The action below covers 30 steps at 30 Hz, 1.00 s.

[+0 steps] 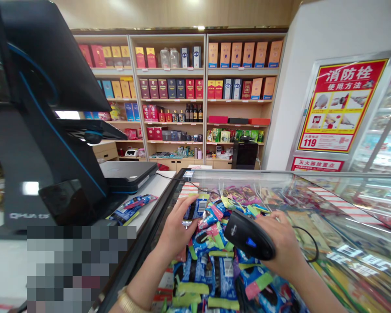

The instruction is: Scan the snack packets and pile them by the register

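Observation:
My right hand (282, 237) is wrapped round a black barcode scanner (249, 237), whose head points left and away from me. A thin black cable (313, 243) loops out beside that hand. My left hand (179, 228) grips a small blue snack packet (196, 208) between thumb and fingers, with a white barcode label facing up. Beneath both hands lies a heap of similar blue packets (221, 274) with green and pink ends, on top of the glass-topped case. The fingers of my right hand are partly hidden behind the scanner.
To the left stands a black point-of-sale terminal (52, 113) with a flat scale-like plate (130, 171) behind it. A few packets (130, 208) lie on the white counter beside it. The glass case (355, 243) extends right; shelves of boxed bottles (172, 89) line the back wall.

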Each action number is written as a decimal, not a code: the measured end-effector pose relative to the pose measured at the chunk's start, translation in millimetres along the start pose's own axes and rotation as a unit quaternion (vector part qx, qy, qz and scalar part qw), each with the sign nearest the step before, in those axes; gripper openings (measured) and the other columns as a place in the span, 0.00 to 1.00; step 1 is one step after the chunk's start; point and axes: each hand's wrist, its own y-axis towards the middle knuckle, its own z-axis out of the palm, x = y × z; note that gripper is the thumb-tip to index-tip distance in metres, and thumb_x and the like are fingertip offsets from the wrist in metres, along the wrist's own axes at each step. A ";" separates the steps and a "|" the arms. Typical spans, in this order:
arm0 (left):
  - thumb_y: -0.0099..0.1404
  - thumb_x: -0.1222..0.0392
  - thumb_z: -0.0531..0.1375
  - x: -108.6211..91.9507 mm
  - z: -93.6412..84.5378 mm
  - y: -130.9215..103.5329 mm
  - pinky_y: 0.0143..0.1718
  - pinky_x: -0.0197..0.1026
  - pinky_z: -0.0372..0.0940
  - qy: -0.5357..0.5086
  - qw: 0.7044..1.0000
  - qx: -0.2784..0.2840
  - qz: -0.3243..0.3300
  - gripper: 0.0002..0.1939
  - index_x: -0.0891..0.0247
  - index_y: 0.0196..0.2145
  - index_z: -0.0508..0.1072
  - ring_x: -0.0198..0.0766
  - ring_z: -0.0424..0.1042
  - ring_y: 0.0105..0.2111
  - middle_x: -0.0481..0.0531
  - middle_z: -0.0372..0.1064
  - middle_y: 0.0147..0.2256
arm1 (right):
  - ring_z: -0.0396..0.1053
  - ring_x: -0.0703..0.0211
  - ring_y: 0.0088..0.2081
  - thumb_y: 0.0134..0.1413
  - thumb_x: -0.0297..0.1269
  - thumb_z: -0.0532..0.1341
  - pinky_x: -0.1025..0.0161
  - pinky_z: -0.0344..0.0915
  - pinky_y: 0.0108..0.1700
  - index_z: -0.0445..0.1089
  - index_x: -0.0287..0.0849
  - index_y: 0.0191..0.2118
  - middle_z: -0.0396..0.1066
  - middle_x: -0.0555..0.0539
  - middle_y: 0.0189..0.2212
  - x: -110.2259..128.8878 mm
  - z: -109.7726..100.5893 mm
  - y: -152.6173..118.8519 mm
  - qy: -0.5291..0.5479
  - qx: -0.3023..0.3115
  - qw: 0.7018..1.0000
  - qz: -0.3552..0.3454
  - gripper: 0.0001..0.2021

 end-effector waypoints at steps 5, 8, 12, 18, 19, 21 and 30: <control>0.57 0.66 0.60 4.7 4.5 -0.1 0.52 0.45 0.65 -0.040 0.998 -0.012 -0.038 0.28 0.53 0.56 0.65 0.44 0.66 0.54 0.53 0.66 0.54 | 0.63 0.62 0.25 0.52 0.35 0.54 0.59 0.53 0.37 0.65 0.45 0.30 0.67 0.52 0.22 0.2 1.3 -1.1 -0.005 -0.006 1.000 -0.004 0.04; 0.56 0.64 0.62 16.5 0.5 6.1 0.52 0.44 0.66 -0.105 0.988 -0.082 -0.083 0.30 0.56 0.57 0.64 0.44 0.69 0.52 0.54 0.66 0.55 | 0.67 0.61 0.28 0.50 0.35 0.55 0.58 0.54 0.39 0.68 0.44 0.36 0.72 0.50 0.28 -5.8 1.3 -5.5 -0.020 -0.015 1.000 -0.015 0.07; 0.55 0.64 0.64 43.7 -22.3 17.3 0.43 0.44 0.71 -0.168 0.927 -0.249 -0.224 0.31 0.59 0.57 0.64 0.42 0.74 0.41 0.56 0.70 0.47 | 0.70 0.58 0.31 0.51 0.36 0.56 0.57 0.55 0.41 0.67 0.43 0.40 0.74 0.48 0.31 -18.9 2.4 -13.2 -0.031 -0.041 0.997 -0.054 0.10; 0.55 0.69 0.63 85.8 -53.3 20.6 0.45 0.41 0.70 -0.285 0.797 -0.433 -0.310 0.39 0.60 0.62 0.56 0.34 0.75 0.37 0.52 0.70 0.38 | 0.70 0.58 0.31 0.47 0.34 0.59 0.58 0.57 0.40 0.68 0.45 0.40 0.74 0.49 0.31 -32.5 9.8 -20.2 -0.018 -0.064 0.995 -0.080 0.11; 0.55 0.69 0.63 90.0 -54.3 20.0 0.46 0.40 0.69 -0.285 0.797 -0.437 -0.306 0.39 0.59 0.63 0.55 0.34 0.75 0.38 0.51 0.70 0.38 | 0.70 0.57 0.31 0.47 0.34 0.59 0.57 0.57 0.40 0.68 0.45 0.40 0.74 0.49 0.31 -33.5 11.0 -20.9 -0.020 -0.065 0.994 -0.084 0.11; 0.55 0.69 0.62 95.0 -53.5 18.8 0.47 0.39 0.68 -0.283 0.802 -0.431 -0.302 0.38 0.59 0.62 0.55 0.33 0.75 0.41 0.51 0.70 0.37 | 0.70 0.56 0.31 0.46 0.35 0.58 0.57 0.57 0.40 0.68 0.45 0.41 0.74 0.49 0.31 -34.7 12.8 -21.9 -0.026 -0.071 0.993 -0.090 0.13; 0.50 0.58 0.67 59.5 -46.5 15.1 0.34 0.37 0.68 -0.247 0.913 -0.168 -0.277 0.22 0.64 0.44 0.72 0.33 0.71 0.31 0.52 0.72 0.36 | 0.70 0.55 0.32 0.48 0.33 0.57 0.56 0.58 0.40 0.66 0.44 0.40 0.73 0.47 0.31 -40.1 11.4 -23.2 -0.053 -0.076 0.992 -0.086 0.11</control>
